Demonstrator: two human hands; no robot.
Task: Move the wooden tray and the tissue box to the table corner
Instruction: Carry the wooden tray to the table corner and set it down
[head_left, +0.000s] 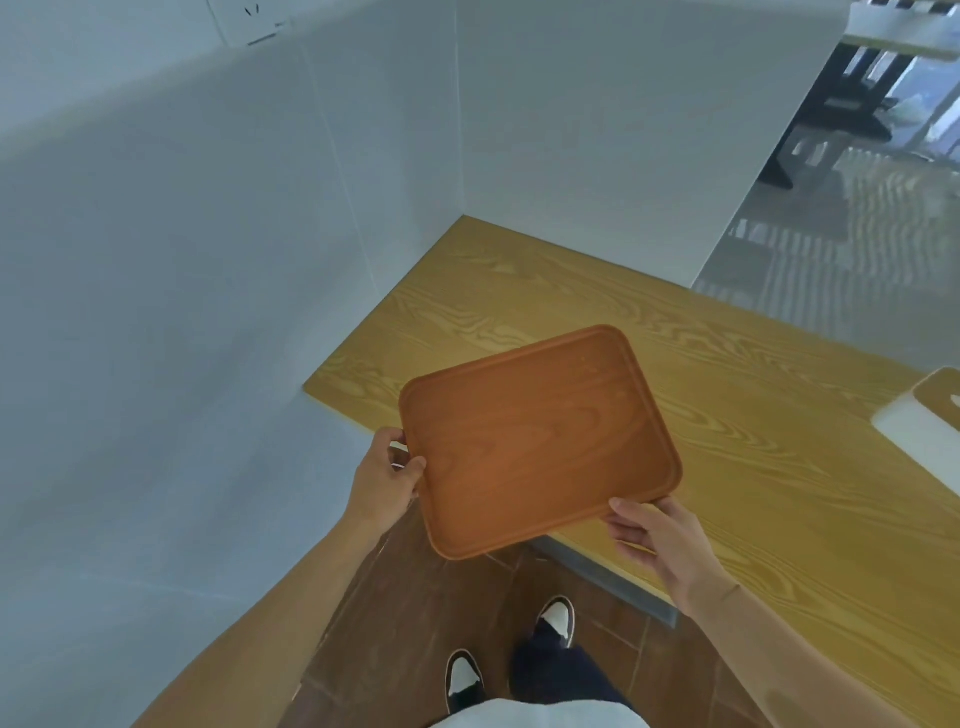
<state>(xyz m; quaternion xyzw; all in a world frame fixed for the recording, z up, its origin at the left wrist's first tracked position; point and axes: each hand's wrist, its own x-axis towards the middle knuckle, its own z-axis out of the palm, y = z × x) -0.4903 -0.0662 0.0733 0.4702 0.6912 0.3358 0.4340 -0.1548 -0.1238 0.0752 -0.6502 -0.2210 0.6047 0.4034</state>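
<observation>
Tray (540, 441) gripped by our left hand (387, 475) and right hand (657, 535) at opposite edges, kept level; tabletop (519, 291) corner beyond hands.

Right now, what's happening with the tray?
Left hand, right hand: both grip wooden tray. Tray over table edge. Corner path clear.

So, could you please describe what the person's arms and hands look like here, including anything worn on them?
Both forearms are bare right up to the frame edge, with no sleeves in sight. The left hand and the right hand carry no gloves, and no rings, watch or bracelet show. Nails look short and unpainted. Nothing else is worn on the arms.
</observation>
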